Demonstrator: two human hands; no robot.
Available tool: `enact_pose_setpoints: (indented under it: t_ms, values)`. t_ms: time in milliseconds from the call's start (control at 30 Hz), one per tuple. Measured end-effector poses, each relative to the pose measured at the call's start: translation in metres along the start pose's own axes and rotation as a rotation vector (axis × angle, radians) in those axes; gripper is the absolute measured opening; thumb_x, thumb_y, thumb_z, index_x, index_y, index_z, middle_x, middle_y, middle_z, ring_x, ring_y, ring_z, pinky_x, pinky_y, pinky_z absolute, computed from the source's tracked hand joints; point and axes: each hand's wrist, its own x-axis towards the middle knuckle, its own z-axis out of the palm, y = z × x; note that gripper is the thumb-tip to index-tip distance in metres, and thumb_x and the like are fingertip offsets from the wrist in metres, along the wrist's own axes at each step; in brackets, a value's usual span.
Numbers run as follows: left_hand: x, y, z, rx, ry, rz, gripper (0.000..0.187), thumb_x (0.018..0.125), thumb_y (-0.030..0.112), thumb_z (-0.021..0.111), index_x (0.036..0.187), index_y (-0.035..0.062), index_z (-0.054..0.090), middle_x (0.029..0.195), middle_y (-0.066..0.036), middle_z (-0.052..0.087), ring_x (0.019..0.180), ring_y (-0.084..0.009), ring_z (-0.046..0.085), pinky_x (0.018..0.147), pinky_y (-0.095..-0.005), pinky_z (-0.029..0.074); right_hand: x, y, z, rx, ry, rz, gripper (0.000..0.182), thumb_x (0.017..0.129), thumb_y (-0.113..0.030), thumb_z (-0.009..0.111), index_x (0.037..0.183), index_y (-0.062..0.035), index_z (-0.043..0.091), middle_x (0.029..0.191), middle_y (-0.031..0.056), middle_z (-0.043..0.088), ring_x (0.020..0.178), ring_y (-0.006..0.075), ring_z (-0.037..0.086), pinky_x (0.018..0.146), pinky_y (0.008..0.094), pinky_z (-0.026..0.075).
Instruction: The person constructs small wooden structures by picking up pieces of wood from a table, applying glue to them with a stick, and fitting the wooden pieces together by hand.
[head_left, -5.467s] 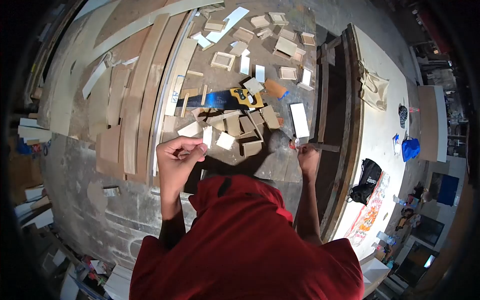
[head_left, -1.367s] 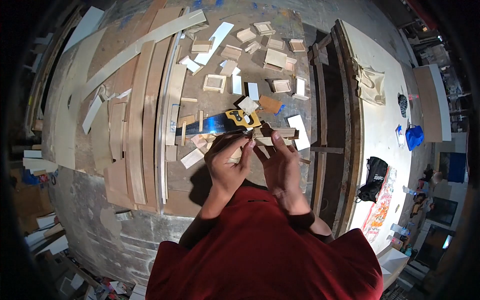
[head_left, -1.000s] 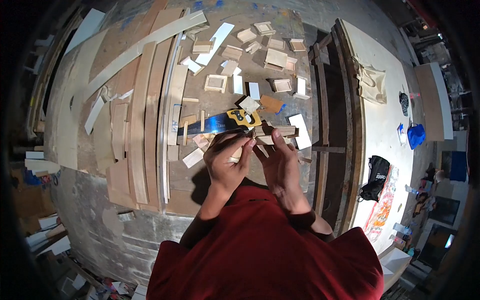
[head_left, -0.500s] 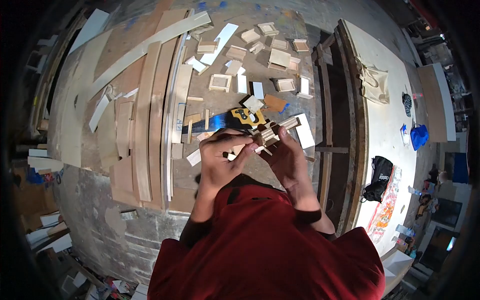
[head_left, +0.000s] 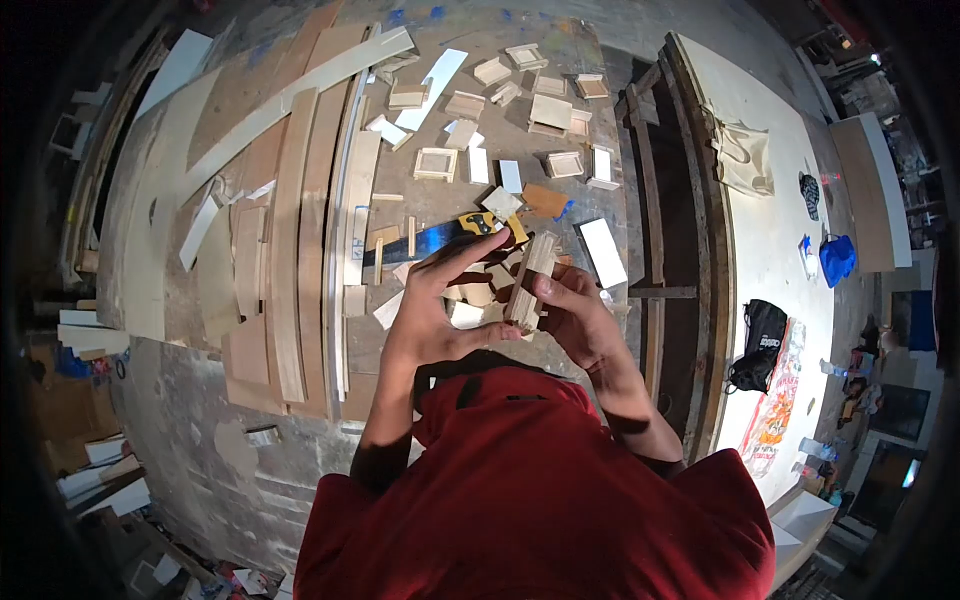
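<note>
My right hand [head_left: 585, 325] is closed around a small block of pale wooden strips [head_left: 533, 280], its thumb pressed on the near face. The block stands nearly lengthwise, leaning slightly to the right at its far end. On the other side, my left hand [head_left: 435, 310] is open, thumb and index finger spread wide. Its thumb tip is at the block's lower end; whether it touches cannot be told. Beyond the hands lies a handsaw [head_left: 435, 240] with a yellow handle, partly hidden by my left fingers. Small wood pieces [head_left: 470, 292] show between the hands.
Several small wooden frames [head_left: 436, 164] and boxes are scattered over the work table [head_left: 400, 205]. A white panel [head_left: 602, 252] lies right of my hands. Long boards [head_left: 290, 240] cover the left side. On the right, a pale table [head_left: 790, 180] bears a cloth bag [head_left: 742, 160] and a black pouch [head_left: 762, 335].
The wooden block has turned from a rightward slant to nearly lengthwise in my right hand. My left fingers have spread apart from their pinch near the block.
</note>
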Motion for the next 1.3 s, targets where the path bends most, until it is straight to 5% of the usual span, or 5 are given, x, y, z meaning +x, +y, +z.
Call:
enact_pose_setpoints:
  t_ms: [433, 500, 633, 833, 1300]
  values:
    - [-0.006, -0.001, 0.006, 0.001, -0.065, 0.119, 0.101, 0.060, 0.033, 0.090, 0.143, -0.0039, 0.046, 0.131, -0.022, 0.060, 0.118, -0.0326, 0.063, 0.103, -0.0401, 0.048, -0.006, 0.004, -0.004, -0.239, -0.086, -0.036, 0.068, 0.086, -0.040, 0.080, 0.126, 0.0096, 0.058, 0.111, 0.0140, 0.069, 0.099, 0.0190, 0.068, 0.087, 0.0346, 0.056]
    - [-0.008, -0.008, 0.009, -0.027, -0.050, 0.130, 0.100, 0.061, 0.033, 0.089, 0.143, -0.0048, 0.045, 0.131, -0.021, 0.059, 0.117, -0.0316, 0.063, 0.103, -0.0398, 0.048, -0.012, 0.001, 0.007, -0.159, -0.003, -0.067, 0.057, 0.087, -0.044, 0.078, 0.112, 0.0058, 0.065, 0.087, 0.0057, 0.069, 0.072, 0.0120, 0.064, 0.059, 0.0237, 0.050]
    - [-0.022, -0.026, 0.028, -0.398, 0.117, 0.055, 0.100, 0.064, 0.033, 0.089, 0.144, -0.0052, 0.043, 0.136, -0.019, 0.056, 0.125, -0.0293, 0.057, 0.103, -0.0411, 0.047, -0.023, -0.007, 0.011, -0.111, -0.007, -0.019, 0.058, 0.091, -0.046, 0.074, 0.111, 0.0071, 0.064, 0.085, 0.0054, 0.069, 0.068, 0.0117, 0.064, 0.058, 0.0224, 0.049]
    - [-0.017, -0.013, 0.030, -0.616, 0.174, -0.065, 0.094, 0.069, 0.038, 0.085, 0.144, -0.0017, 0.044, 0.134, -0.012, 0.054, 0.128, -0.0264, 0.054, 0.098, -0.0409, 0.051, -0.033, -0.029, 0.002, -0.526, 0.233, -0.371, 0.014, 0.091, -0.015, 0.077, 0.090, -0.0015, 0.073, 0.075, 0.0023, 0.069, 0.064, 0.0084, 0.060, 0.060, 0.0225, 0.046]
    - [-0.024, -0.008, 0.039, -0.633, 0.050, -0.165, 0.092, 0.063, 0.025, 0.096, 0.139, 0.0031, 0.049, 0.132, -0.006, 0.052, 0.114, -0.0212, 0.059, 0.087, -0.0394, 0.062, -0.055, -0.043, 0.026, -0.803, 0.020, -0.531, 0.012, 0.077, -0.006, 0.084, 0.083, -0.0020, 0.074, 0.072, 0.0018, 0.069, 0.063, 0.0061, 0.054, 0.058, 0.0235, 0.043]
